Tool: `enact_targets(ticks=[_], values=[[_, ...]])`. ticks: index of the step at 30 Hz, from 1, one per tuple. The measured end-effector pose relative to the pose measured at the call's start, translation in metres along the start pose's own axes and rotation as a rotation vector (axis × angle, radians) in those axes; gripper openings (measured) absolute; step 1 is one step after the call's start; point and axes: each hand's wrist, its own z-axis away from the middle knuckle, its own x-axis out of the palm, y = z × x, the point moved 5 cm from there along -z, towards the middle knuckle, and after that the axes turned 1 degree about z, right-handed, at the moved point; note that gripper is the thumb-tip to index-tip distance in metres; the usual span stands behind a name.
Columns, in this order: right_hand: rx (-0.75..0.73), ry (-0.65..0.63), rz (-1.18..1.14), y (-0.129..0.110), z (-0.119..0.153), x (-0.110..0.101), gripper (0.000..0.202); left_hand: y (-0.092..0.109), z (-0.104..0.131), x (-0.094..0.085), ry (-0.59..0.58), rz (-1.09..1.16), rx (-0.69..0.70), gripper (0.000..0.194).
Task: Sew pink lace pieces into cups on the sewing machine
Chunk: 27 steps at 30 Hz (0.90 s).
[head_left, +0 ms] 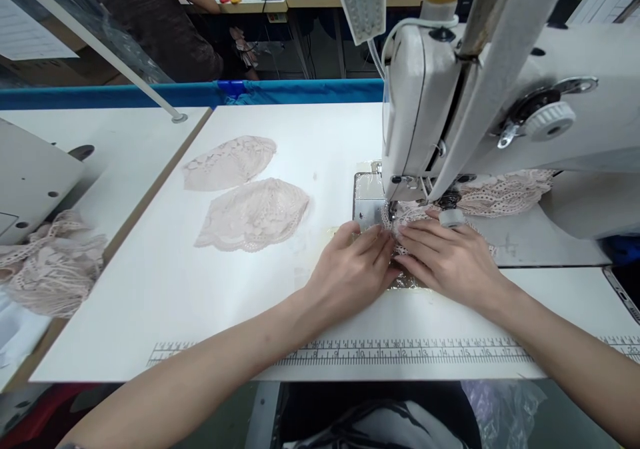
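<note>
A pale pink lace piece [411, 210] lies under the needle area of a white sewing machine [420, 102]. My left hand [356, 266] is at its left edge beside the metal needle plate [367, 202], fingers bent and pressed together on the lace. On the other side, my right hand [453, 259] has its fingers laid close together over the lace, holding it against the bed. Both thumbs come near each other just in front of the presser foot [393, 209]. My hands cover much of the piece.
Two lace cup-shaped pieces [253, 214] lie flat to the left. More lace [510, 192] is bunched behind the needle under the machine arm. A lace heap [55, 269] sits by another machine at far left. A ruler strip [380, 352] runs along the front edge. Another person [150, 22] is beyond.
</note>
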Motion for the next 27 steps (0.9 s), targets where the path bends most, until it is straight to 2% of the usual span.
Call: enact_targets(ticks=[9, 27], values=[[-0.001, -0.021, -0.013, 0.001, 0.002, 0.002, 0.026, -0.004, -0.001, 0.0, 0.009, 0.065, -0.036, 0.028], [-0.001, -0.013, 0.038, 0.004, 0.0, 0.005, 0.025, -0.013, 0.001, 0.007, -0.003, 0.011, -0.055, 0.032]])
